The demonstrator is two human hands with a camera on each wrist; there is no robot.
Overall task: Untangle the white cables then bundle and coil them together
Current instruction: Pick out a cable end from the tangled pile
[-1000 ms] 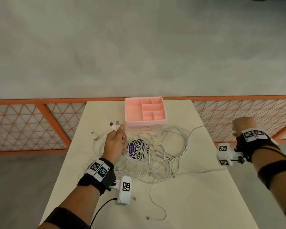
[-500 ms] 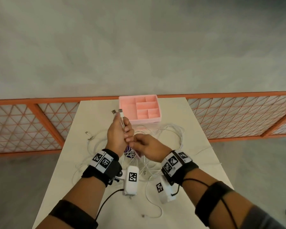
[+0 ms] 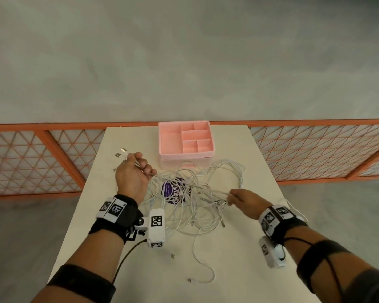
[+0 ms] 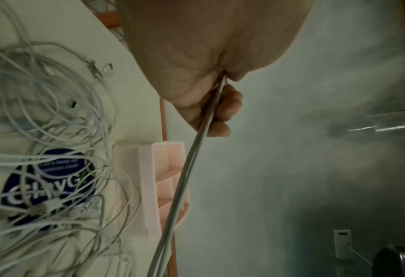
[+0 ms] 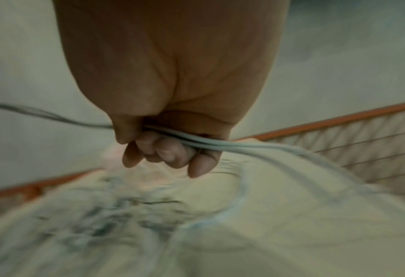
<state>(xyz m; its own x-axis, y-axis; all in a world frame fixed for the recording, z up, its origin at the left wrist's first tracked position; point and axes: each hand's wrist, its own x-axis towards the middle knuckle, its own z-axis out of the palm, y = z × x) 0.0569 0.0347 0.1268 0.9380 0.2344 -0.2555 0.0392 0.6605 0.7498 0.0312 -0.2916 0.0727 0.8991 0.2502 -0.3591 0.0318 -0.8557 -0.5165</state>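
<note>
A tangle of white cables lies on the cream table, partly covering a round purple sticker. My left hand is raised at the tangle's left and grips a few cables near their plug ends, which stick out past the fist. My right hand at the tangle's right grips the same strands in its curled fingers. The strands run taut between both hands. The right wrist view is blurred.
A pink compartment tray stands at the table's far middle, behind the tangle. One loose cable end trails toward the near edge. An orange mesh railing runs behind the table on both sides.
My right hand came in from the far right, met the left hand, then slid right along the held cables. The left hand has kept its grip near the plugs.
</note>
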